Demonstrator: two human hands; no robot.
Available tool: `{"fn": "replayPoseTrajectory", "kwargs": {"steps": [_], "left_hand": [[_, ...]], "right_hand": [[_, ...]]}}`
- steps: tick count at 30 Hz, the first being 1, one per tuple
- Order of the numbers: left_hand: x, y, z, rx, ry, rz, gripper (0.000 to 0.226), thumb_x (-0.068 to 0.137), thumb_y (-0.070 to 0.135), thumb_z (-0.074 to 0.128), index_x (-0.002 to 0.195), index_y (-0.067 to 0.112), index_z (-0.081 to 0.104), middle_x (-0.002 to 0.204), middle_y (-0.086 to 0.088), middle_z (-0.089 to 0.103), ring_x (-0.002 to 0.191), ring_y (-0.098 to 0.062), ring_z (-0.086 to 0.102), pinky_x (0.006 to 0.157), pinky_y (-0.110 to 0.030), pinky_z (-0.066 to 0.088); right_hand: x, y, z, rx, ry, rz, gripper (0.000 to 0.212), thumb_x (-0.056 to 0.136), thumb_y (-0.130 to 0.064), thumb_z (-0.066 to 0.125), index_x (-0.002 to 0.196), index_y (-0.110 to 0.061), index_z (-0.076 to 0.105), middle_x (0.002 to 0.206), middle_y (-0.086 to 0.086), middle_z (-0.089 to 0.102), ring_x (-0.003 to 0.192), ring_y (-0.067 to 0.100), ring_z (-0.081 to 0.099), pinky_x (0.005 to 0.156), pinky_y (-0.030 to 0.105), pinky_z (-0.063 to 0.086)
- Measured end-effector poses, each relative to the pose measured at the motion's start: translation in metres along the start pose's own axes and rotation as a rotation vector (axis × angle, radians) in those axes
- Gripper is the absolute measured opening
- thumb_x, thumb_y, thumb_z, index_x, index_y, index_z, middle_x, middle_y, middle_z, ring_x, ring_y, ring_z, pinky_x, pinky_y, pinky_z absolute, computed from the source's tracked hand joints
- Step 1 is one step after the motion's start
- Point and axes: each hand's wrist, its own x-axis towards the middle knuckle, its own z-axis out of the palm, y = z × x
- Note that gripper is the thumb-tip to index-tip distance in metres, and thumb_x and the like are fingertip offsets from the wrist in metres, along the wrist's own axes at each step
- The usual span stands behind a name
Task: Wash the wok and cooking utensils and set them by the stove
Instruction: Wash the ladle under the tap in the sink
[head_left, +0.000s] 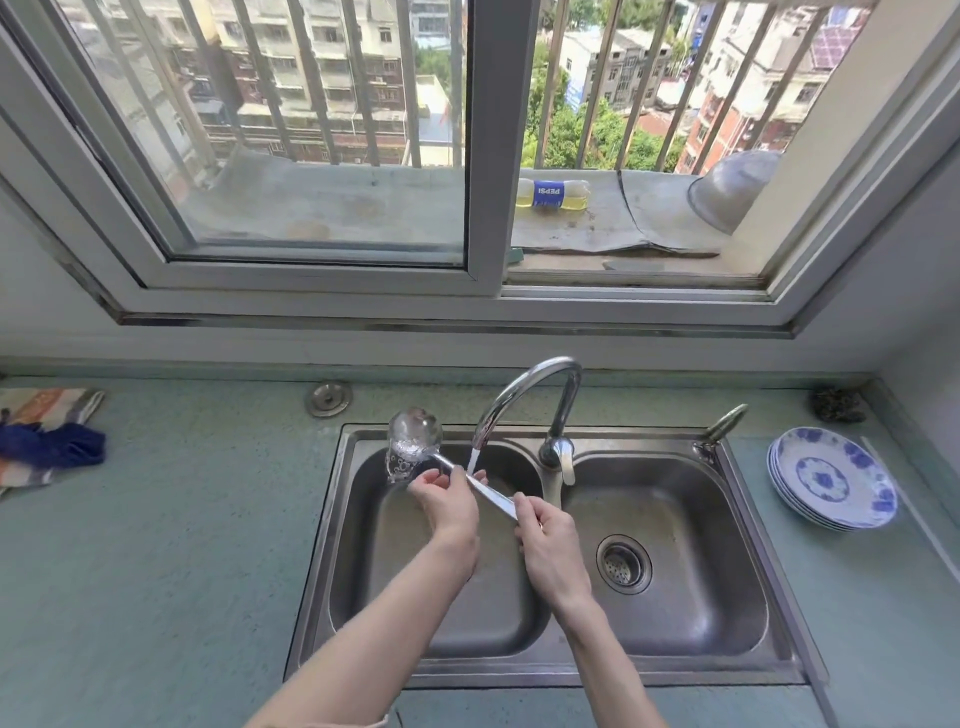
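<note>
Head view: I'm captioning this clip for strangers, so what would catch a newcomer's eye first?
Two hands, the left hand and right hand, grip a shiny steel ladle under the chrome tap's running water, above the left basin of the steel double sink. On the counter right of the sink sits a stack of blue-and-white plates.

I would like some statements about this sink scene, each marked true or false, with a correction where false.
1. Both hands hold the ladle. True: the left hand grips near the bowl, the right hand grips the handle end.
2. The tap is off. False: water runs onto the handle.
3. The plates are stacked in the sink. False: they sit on the counter to its right.
4. The ladle is over the left basin. True.
5. A bottle lies on the ledge outside the window. True.
</note>
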Motion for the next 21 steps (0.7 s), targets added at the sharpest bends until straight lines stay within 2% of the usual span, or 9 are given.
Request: {"fn": "replayPoseTrajectory", "kwargs": {"steps": [2, 4, 7, 10, 12, 15, 18, 21], "left_hand": [[0.007, 0.009, 0.004, -0.212, -0.059, -0.182, 0.011, 0.101, 0.001, 0.052, 0.111, 0.000, 0.049, 0.093, -0.021, 0.064, 0.069, -0.030, 0.073, 0.070, -0.040, 0.064], [0.012, 0.019, 0.007, -0.227, -0.095, -0.256, 0.013, 0.101, 0.000, 0.053, 0.109, -0.007, 0.058, 0.089, -0.021, 0.069, 0.068, -0.026, 0.072, 0.064, -0.035, 0.064], [0.024, 0.024, 0.010, -0.197, -0.116, -0.300, 0.013, 0.096, 0.000, 0.060, 0.105, -0.008, 0.065, 0.089, -0.021, 0.071, 0.076, -0.026, 0.071, 0.077, -0.037, 0.062], [0.030, 0.019, 0.015, -0.182, -0.151, -0.305, 0.018, 0.097, 0.003, 0.060, 0.110, -0.010, 0.065, 0.098, -0.023, 0.073, 0.078, -0.025, 0.075, 0.073, -0.037, 0.064], [0.031, 0.015, 0.017, -0.186, -0.165, -0.288, 0.019, 0.099, 0.003, 0.058, 0.113, -0.010, 0.063, 0.102, -0.023, 0.073, 0.078, -0.025, 0.075, 0.070, -0.035, 0.064], [0.034, 0.011, 0.015, -0.192, -0.157, -0.267, 0.017, 0.099, 0.001, 0.058, 0.112, -0.009, 0.061, 0.106, -0.026, 0.071, 0.076, -0.026, 0.075, 0.077, -0.039, 0.064], [0.039, 0.010, 0.010, -0.187, -0.156, -0.250, 0.016, 0.097, 0.001, 0.062, 0.110, -0.007, 0.063, 0.102, -0.025, 0.070, 0.074, -0.025, 0.075, 0.084, -0.044, 0.062], [0.041, 0.013, 0.004, -0.221, -0.162, -0.232, 0.028, 0.096, 0.000, 0.063, 0.120, -0.013, 0.059, 0.109, -0.027, 0.069, 0.094, -0.034, 0.072, 0.092, -0.047, 0.059]], "right_hand": [[0.004, 0.005, -0.001, 0.027, -0.002, 0.020, 0.044, 0.107, -0.036, 0.052, 0.067, -0.017, 0.052, 0.058, -0.008, 0.042, 0.056, 0.013, 0.036, 0.056, 0.033, 0.032], [0.008, 0.009, -0.006, 0.054, -0.004, 0.050, 0.043, 0.106, -0.037, 0.053, 0.068, -0.019, 0.052, 0.060, -0.006, 0.041, 0.057, 0.014, 0.035, 0.056, 0.034, 0.030], [0.010, 0.012, -0.016, 0.104, -0.032, 0.101, 0.041, 0.105, -0.041, 0.055, 0.069, -0.021, 0.052, 0.064, -0.002, 0.036, 0.060, 0.018, 0.031, 0.056, 0.034, 0.027], [0.008, 0.019, -0.026, 0.228, -0.088, 0.164, 0.035, 0.105, -0.033, 0.057, 0.080, -0.008, 0.060, 0.066, 0.003, 0.034, 0.056, 0.014, 0.029, 0.049, 0.025, 0.025], [0.009, 0.030, -0.031, 0.246, -0.089, 0.225, 0.035, 0.105, -0.027, 0.058, 0.086, 0.002, 0.063, 0.066, 0.006, 0.045, 0.054, 0.013, 0.038, 0.049, 0.024, 0.031], [0.013, 0.050, -0.035, 0.263, -0.064, 0.333, 0.030, 0.104, -0.025, 0.060, 0.090, -0.001, 0.070, 0.069, 0.006, 0.059, 0.053, 0.013, 0.046, 0.050, 0.024, 0.037], [0.017, 0.062, -0.035, 0.302, -0.033, 0.415, 0.026, 0.102, -0.024, 0.064, 0.094, 0.000, 0.070, 0.071, 0.007, 0.061, 0.052, 0.012, 0.048, 0.049, 0.022, 0.039], [0.021, 0.066, -0.032, 0.338, -0.016, 0.460, 0.026, 0.101, -0.024, 0.066, 0.097, 0.001, 0.070, 0.070, 0.006, 0.063, 0.054, 0.013, 0.051, 0.051, 0.022, 0.042]]}}
